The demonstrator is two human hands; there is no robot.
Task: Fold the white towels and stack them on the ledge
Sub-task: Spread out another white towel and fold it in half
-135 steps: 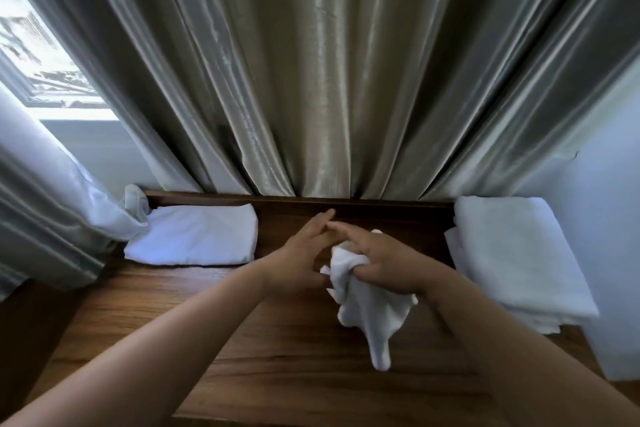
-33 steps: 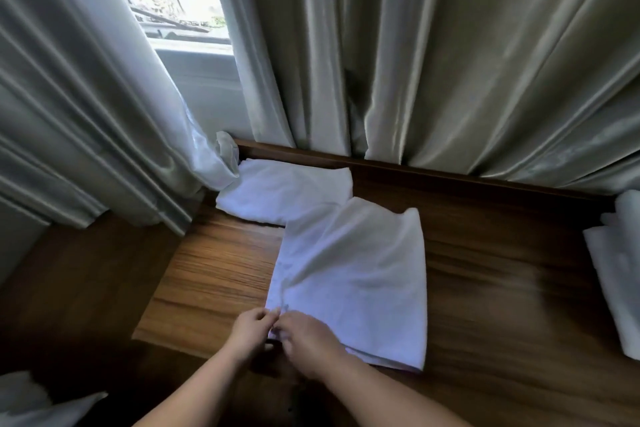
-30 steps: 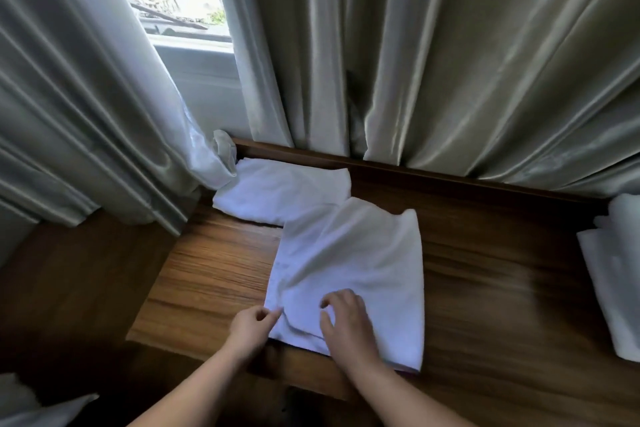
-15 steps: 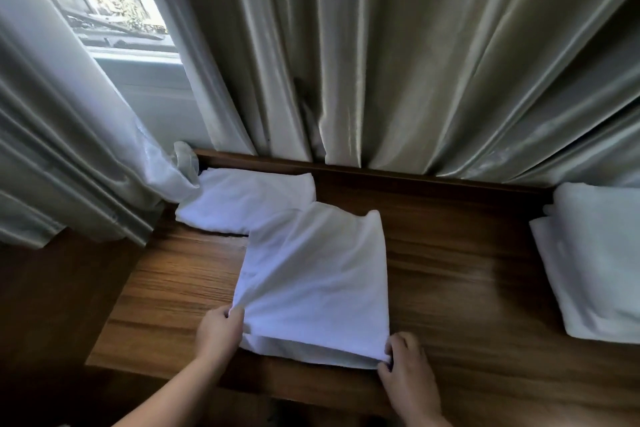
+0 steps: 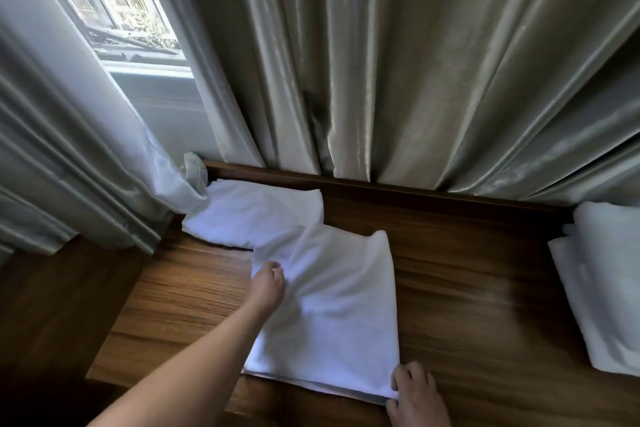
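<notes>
A white towel [image 5: 341, 308] lies spread flat in the middle of the wooden ledge [image 5: 464, 315], its far left corner overlapping a folded white towel [image 5: 258, 210] at the back left. My left hand [image 5: 268, 282] rests on the spread towel's left edge about halfway up, fingers curled on the cloth. My right hand [image 5: 414, 395] pinches the towel's near right corner at the ledge's front. A pile of white towels [image 5: 606, 288] sits at the right end, partly cut off by the frame.
Heavy grey-green curtains [image 5: 398, 62] hang right behind the ledge and drape over its left end. A window [image 5: 114, 3] shows at the upper left. The ledge's front edge runs just below my right hand.
My left hand has slid from the towel's near left corner up along its left edge. My right hand stays at the near right corner.
</notes>
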